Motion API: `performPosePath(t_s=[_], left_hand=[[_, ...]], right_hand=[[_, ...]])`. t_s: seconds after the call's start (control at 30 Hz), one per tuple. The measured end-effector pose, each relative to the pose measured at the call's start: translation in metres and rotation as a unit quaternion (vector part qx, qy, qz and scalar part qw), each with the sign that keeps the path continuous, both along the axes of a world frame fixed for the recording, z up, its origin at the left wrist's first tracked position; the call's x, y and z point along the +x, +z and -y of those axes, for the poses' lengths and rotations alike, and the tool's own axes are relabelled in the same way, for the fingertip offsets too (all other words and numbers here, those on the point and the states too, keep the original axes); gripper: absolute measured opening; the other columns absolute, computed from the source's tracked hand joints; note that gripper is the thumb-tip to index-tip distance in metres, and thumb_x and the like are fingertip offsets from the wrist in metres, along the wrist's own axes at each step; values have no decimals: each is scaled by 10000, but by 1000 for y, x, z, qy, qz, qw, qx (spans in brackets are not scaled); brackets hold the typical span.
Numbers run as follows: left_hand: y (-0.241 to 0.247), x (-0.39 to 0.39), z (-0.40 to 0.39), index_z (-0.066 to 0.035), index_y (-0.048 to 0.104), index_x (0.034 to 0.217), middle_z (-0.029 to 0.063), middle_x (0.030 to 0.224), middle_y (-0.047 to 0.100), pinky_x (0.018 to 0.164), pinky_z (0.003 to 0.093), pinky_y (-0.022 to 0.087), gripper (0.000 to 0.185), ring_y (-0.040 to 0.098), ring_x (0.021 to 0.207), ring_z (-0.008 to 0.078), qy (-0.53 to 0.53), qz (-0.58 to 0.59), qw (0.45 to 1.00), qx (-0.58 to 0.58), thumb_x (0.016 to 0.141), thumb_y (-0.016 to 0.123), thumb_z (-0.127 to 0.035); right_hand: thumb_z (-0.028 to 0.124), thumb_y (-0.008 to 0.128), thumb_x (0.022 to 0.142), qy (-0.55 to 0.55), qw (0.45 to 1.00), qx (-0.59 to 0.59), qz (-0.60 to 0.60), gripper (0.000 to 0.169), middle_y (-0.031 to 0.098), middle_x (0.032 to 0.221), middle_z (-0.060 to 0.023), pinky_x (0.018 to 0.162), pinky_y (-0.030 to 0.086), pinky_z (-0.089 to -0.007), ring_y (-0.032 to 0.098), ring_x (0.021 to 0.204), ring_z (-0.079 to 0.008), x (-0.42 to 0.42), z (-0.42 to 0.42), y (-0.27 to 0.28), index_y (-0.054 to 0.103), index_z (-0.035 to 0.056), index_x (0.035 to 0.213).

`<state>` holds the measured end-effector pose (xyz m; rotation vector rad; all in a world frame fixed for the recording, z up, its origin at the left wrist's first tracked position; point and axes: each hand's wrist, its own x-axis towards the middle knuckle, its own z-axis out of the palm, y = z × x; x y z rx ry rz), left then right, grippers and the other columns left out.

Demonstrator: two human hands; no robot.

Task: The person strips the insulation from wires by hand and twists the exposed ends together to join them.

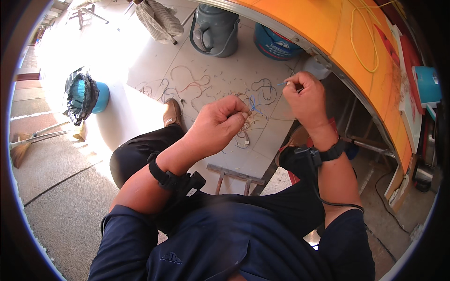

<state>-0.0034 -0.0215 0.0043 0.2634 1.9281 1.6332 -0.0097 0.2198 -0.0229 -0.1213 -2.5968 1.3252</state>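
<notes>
My left hand [221,123] is raised in front of my knees, thumb and forefinger pinched together. Thin blue wire strands [254,107] stick out from those fingertips. Further right and a little higher, my right hand [306,98] is curled, with a short blue wire end [281,84] jutting from its thumb and finger. My fingers hide the rest of that piece. On the tiled floor beyond and below my hands lies a tangle of thin wires [242,135] in several colours. A loose dark wire loop [269,89] lies between my two hands in the picture.
An orange tabletop [316,23] with a yellow cord [374,58] curves along the right. Under its edge stand a grey lidded bucket [223,38] and a blue bucket [270,44]. Left are a bag-lined blue bin [102,96] and a broom [23,147]. Small clippings litter the tiles.
</notes>
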Motion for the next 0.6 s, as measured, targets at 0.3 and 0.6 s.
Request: performPosePath(t_s=[0.3, 0.6], left_hand=[[-2, -5, 7, -38, 633, 995, -75, 759, 540, 565, 170, 346, 78, 431, 643, 0, 26, 82, 996, 38, 969, 590, -98], [3, -7, 4, -39, 615, 995, -68, 664, 493, 480, 179, 317, 74, 393, 512, 15, 25, 155, 983, 97, 974, 585, -104]], right_hand=[[88, 665, 826, 129, 990, 49, 8, 58, 643, 804, -109, 657, 506, -347, 620, 712, -263, 1, 13, 15, 666, 33, 845], [41, 697, 817, 250, 934, -184, 176, 231, 655, 842, -31, 593, 462, -251, 600, 714, -76, 11, 29, 25, 672, 67, 1045]])
